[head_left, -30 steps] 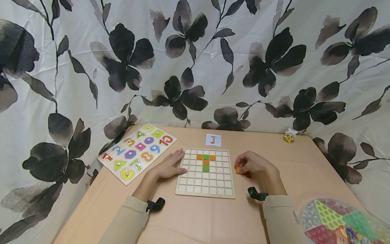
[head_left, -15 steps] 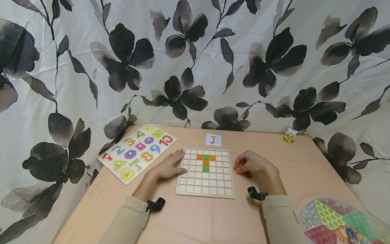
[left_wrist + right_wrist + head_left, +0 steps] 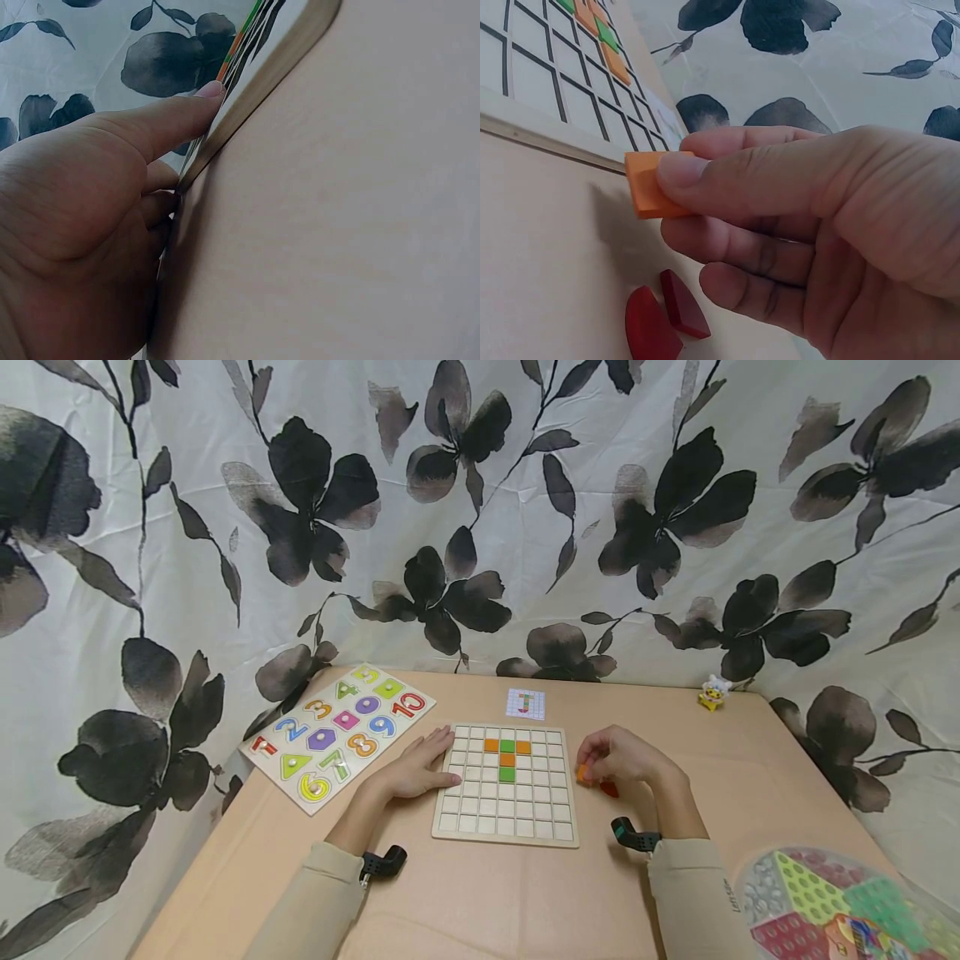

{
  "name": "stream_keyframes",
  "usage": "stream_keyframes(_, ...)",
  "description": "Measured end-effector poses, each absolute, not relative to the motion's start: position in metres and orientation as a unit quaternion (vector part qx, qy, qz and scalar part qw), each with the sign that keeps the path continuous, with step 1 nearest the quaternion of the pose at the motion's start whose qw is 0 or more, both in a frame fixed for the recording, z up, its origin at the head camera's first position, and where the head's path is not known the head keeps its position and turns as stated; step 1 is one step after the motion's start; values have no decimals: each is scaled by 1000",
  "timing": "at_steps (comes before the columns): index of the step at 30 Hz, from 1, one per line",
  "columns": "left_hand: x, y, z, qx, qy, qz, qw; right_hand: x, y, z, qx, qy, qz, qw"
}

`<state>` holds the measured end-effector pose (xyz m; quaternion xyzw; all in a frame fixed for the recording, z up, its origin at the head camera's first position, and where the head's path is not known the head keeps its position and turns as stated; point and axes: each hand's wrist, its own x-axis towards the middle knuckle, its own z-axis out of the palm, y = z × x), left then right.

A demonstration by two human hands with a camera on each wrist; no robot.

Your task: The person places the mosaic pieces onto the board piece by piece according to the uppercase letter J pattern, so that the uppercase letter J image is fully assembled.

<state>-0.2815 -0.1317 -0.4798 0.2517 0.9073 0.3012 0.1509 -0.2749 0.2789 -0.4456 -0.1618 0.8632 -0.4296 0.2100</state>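
In the head view, a white grid board (image 3: 480, 822) lies mid-table with orange and green square tiles (image 3: 507, 760) forming a T shape in its upper part. My left hand (image 3: 414, 768) rests along the board's left edge, fingers stretched out, thumb (image 3: 184, 116) on the grid. Just right of the board, my right hand (image 3: 626, 756) pinches an orange square tile (image 3: 649, 184) between thumb and fingers, raised over the table. Below that hand lie two red curved-edged pieces (image 3: 651, 326), side by side on the tabletop.
Behind the board lies a small grid card (image 3: 525, 703) with a coloured J-like figure. A number-and-shape board (image 3: 337, 735) sits at the left. A small yellow toy figure (image 3: 712, 693) stands at the back right, and a clear container of coloured pieces (image 3: 832, 906) is at the front right.
My right hand has lifted slightly, bringing the orange tile up and a little left, away from the red pieces. The left hand and board have stayed still.
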Motion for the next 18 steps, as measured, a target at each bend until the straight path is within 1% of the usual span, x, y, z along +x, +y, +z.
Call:
stream_keyframes(9, -282, -132, -480, 245, 911, 291, 156, -275, 272, -441, -145, 864, -445, 186)
stream_keyframes(14, -282, -131, -480, 248, 909, 298, 153, -276, 266, -440, -168, 872, -432, 155)
stream_keyframes(18, -282, -131, -480, 245, 908, 303, 153, -277, 262, -441, -175, 875, -427, 145)
